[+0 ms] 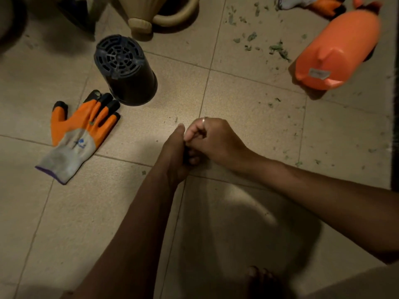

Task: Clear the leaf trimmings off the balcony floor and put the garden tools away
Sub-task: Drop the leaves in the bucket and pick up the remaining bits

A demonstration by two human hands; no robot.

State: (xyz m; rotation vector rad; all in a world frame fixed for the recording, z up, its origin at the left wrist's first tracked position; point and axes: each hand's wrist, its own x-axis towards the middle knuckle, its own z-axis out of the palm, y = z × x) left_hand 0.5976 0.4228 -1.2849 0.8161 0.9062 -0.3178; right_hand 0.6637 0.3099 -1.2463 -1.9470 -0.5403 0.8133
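**Location.** The leaf trimmings (278, 49) lay scattered on the balcony floor (237, 93). They were thickest in the upper right, around and beside the orange spray bottle (336, 50), with thinner flecks down the right-hand tiles. A few single bits lay near the hands.

**Hands.** The left hand (174, 156) and the right hand (207, 139) met just above the floor at mid-frame, touching each other. The fingers (192, 132) of the right hand were curled, with the tips pressed in against the left hand. The left hand was curled too. Whether either hand held trimmings could not be determined, because the space between the hands was dark and hidden.

**Handling, trimmings.** The pieces appeared small, thin, soft and very light. They would probably stick to skin or drift rather than roll. A fingertip pinch into a cupped palm, or a sweep toward one heap, seemed the suitable method. Nothing about them looked fragile.

**Handling, tools.**
- The spray bottle lay on its side. It looked like smooth, rigid plastic and was best taken around the body. Its fill level was not visible.
- The glove (84, 134) lay flat, close beside the upturned black pot (125, 70). It was limp and could be lifted anywhere, most easily at the cuff.
- The second glove (313, 2) lay at the top edge, partly out of frame.
- The pot appeared light and stiff, and offered a hold at its rim or base.
- The beige watering can (151, 14) stood beyond the pot, only partly in view.
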